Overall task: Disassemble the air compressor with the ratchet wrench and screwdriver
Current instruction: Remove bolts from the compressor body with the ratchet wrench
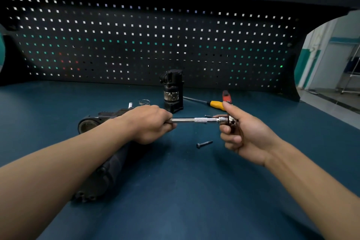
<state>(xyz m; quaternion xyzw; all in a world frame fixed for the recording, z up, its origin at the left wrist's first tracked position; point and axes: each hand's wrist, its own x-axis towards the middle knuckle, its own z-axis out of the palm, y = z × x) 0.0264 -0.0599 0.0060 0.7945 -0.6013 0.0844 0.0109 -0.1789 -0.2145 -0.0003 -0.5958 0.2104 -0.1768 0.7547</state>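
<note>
Pegboard, black perforated metal point(148, 45), runs across the whole 12 o'clock side, with the dark teal tabletop point(175, 191) under everything. The big black air compressor housing point(105, 177) lies on its side around 8 o'clock, mostly hidden under the left forearm. The left hand point(150, 122) is wrapped round the handle end of the chrome ratchet wrench point(196, 120), which is held level above the tabletop. The right hand point(245, 134) has its fingers curled round the wrench head, thumb sticking up. A black upright cylinder with a worn label point(173, 91) stands at 12 o'clock from the wrench. The yellow-handled screwdriver point(216, 104) lies at 1 o'clock, just behind the right thumb, with a red-handled tool point(226, 96) beside it. A loose black bolt point(204, 144) lies at 6 o'clock under the wrench. A small wire ring point(144, 102) sits at 11 o'clock.
</note>
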